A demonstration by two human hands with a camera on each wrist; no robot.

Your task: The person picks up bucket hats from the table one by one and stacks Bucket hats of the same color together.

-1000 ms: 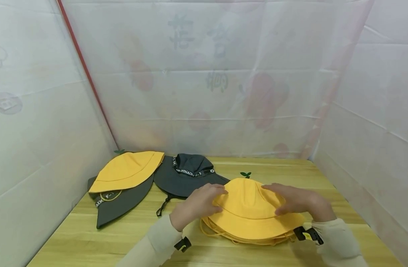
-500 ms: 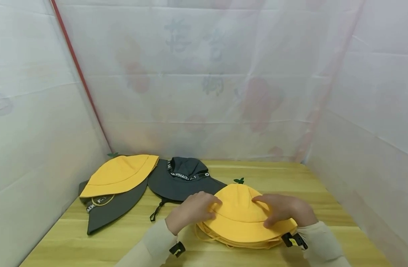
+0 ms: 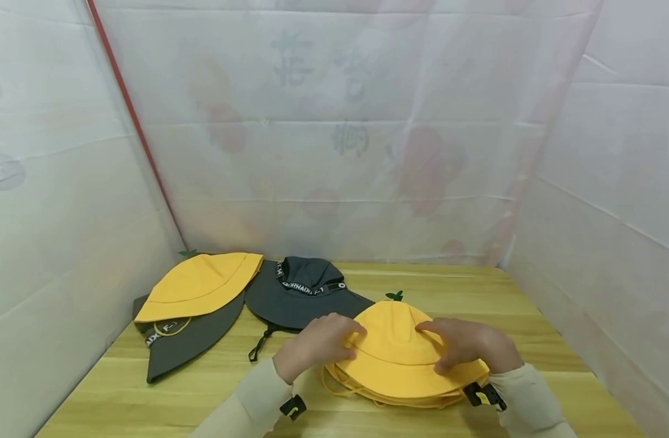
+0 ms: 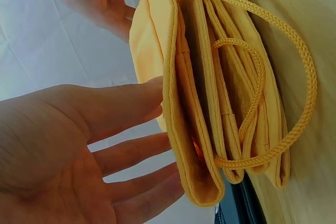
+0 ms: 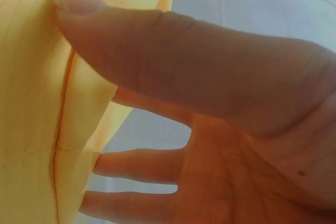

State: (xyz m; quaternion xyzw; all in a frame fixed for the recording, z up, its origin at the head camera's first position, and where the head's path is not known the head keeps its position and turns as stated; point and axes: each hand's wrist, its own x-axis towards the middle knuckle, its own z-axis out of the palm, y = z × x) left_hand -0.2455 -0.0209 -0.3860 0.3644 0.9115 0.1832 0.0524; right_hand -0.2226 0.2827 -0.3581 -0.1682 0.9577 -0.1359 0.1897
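A stack of yellow bucket hats (image 3: pixel 395 350) with a green sprout on top rests at the right-front of the table. My left hand (image 3: pixel 318 344) lies at the left of the top hat's crown. In the left wrist view its fingers (image 4: pixel 139 153) are extended, with tips at the brim's edge, beside several layered brims and a yellow cord (image 4: pixel 307 85). My right hand (image 3: pixel 474 344) is at the crown's right side. Its thumb touches the yellow cloth in the right wrist view, while the other fingers (image 5: pixel 139 166) reach out straight, their tips partly hidden behind the fabric.
At the back left, another yellow hat (image 3: pixel 200 286) lies over a dark grey hat (image 3: pixel 197 347). A second dark hat (image 3: pixel 307 298) with lettering on its band stands beside them, close to the yellow stack. White sheeting (image 3: pixel 334 152) encloses the wooden table (image 3: pixel 203 401).
The head view has shifted slightly, moving everything a little left and down in the picture. Both hands stay at the sides of the yellow stack, and the other hats lie as before.
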